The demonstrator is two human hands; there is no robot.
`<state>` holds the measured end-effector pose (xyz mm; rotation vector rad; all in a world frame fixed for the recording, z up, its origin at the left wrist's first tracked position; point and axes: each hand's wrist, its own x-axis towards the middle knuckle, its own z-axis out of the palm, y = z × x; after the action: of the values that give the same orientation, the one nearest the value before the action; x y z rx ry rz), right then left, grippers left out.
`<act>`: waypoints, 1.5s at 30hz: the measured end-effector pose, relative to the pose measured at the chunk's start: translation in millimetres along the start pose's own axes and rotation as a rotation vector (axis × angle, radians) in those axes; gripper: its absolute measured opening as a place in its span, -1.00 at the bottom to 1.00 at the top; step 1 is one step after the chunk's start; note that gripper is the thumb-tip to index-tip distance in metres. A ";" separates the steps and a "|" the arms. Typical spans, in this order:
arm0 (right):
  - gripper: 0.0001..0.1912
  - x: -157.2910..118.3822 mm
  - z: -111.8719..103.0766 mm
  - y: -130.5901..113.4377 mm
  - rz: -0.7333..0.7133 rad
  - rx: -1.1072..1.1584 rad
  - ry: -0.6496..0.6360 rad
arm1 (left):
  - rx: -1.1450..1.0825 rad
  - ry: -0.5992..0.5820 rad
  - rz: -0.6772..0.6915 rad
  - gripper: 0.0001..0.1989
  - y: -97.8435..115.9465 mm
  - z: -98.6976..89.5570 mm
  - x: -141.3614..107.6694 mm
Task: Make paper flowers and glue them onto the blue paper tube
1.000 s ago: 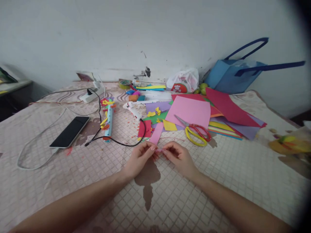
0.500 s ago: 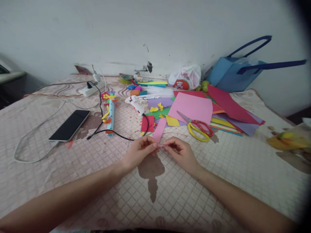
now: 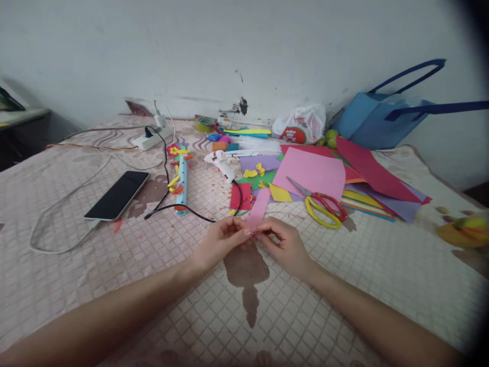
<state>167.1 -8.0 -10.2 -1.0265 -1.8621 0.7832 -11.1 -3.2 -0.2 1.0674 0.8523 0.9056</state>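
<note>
My left hand [image 3: 227, 235] and my right hand [image 3: 281, 240] meet above the patterned tablecloth, fingertips almost touching. Both are closed in a pinch on a thin pink strip [image 3: 256, 233], seen nearly edge-on and mostly covered by the fingers. Just behind the fingertips is a wider pink foam strip [image 3: 259, 208]; whether it joins the pinched one I cannot tell. Beyond lie a red square piece [image 3: 240, 196], a yellow piece [image 3: 280, 193] and a large pink sheet [image 3: 311, 171]. Scissors [image 3: 324, 208] with yellow and red handles rest partly on that sheet, right of my right hand.
A white glue gun [image 3: 221, 165] trails a black cord towards my left hand. Left of it are a decorated light-blue strip [image 3: 183, 183], a phone [image 3: 117, 195] on a cable and a power strip [image 3: 153, 138]. A blue bag [image 3: 382, 120] stands at the back right.
My fingertips have come slightly closer together, and less of the pinched pink strip shows. The whole view has shifted a little; the things on the table stay put.
</note>
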 end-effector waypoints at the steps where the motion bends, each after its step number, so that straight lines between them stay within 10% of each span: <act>1: -0.87 -0.8 0.0 -0.4 -0.005 -0.007 -0.012 | -0.001 -0.006 0.000 -0.72 1.0 0.6 -0.9; 19: -0.90 -6.1 -4.6 -4.5 0.290 0.449 0.010 | 0.059 0.005 -0.012 -0.73 -1.9 3.9 -0.6; 45: -0.90 -6.9 -7.4 -9.0 0.259 0.341 -0.001 | -0.005 -0.002 -0.050 -0.69 -6.8 -0.7 0.5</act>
<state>172.6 -17.4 -2.2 -1.0536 -1.5421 1.2067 -10.2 -4.0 -7.0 1.0381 0.8710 0.8638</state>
